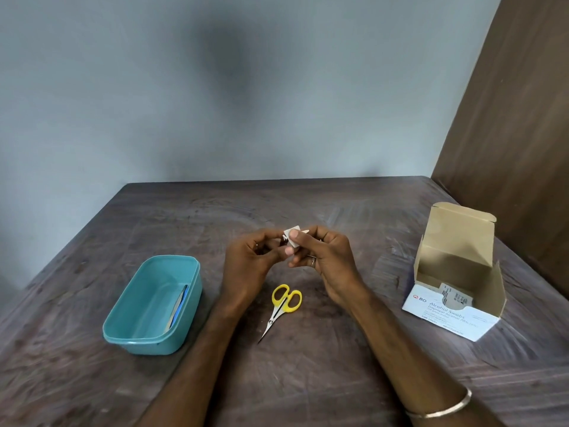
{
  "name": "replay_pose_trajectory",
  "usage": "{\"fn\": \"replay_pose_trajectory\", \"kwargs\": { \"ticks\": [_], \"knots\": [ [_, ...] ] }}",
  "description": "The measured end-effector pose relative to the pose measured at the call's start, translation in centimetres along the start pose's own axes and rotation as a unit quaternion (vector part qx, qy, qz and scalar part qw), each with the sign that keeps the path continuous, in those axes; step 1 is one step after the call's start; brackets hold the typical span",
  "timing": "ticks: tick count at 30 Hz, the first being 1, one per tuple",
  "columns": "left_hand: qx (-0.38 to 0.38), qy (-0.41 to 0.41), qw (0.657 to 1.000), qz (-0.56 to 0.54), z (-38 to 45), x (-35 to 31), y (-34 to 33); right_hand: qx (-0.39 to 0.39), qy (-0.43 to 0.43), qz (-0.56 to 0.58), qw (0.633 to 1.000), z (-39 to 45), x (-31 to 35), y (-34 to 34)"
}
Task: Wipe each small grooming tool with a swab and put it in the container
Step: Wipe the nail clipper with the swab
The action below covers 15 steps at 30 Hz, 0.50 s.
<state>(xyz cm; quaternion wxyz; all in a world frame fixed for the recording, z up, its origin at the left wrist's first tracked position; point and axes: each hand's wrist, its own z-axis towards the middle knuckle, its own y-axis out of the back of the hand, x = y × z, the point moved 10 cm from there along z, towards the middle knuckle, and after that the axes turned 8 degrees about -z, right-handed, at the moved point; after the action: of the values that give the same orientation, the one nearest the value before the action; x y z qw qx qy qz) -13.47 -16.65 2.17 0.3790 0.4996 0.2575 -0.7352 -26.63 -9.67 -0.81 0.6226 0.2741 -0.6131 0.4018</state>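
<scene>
I'm mid-wipe: my right hand (320, 257) pinches the swab (291, 238) around a small tool gripped by my left hand (249, 260); next, probably into the container (154, 303), then the scissors (281, 306)

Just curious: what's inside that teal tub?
Inside the teal tub, one flat tool with a blue edge leans against its right wall. The near wall hides the nearest floor.

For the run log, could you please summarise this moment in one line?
left hand: holds small tool | right hand: wipes with swab | scissors: on table | container: file inside
</scene>
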Motion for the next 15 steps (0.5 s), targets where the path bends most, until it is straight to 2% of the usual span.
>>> {"fn": "replay_pose_trajectory", "kwargs": {
  "ticks": [5, 15],
  "knots": [
    [0.007, 0.004, 1.0, 0.012, -0.1, 0.0, -0.4, -0.009, 0.039, -0.027, 0.999, 0.1, 0.8, 0.3],
    [0.096, 0.113, 0.985, -0.083, -0.6, 1.1, -2.2, -0.019, 0.11, -0.139, 0.984, 0.6, 1.8, 1.0]
  ]
}}
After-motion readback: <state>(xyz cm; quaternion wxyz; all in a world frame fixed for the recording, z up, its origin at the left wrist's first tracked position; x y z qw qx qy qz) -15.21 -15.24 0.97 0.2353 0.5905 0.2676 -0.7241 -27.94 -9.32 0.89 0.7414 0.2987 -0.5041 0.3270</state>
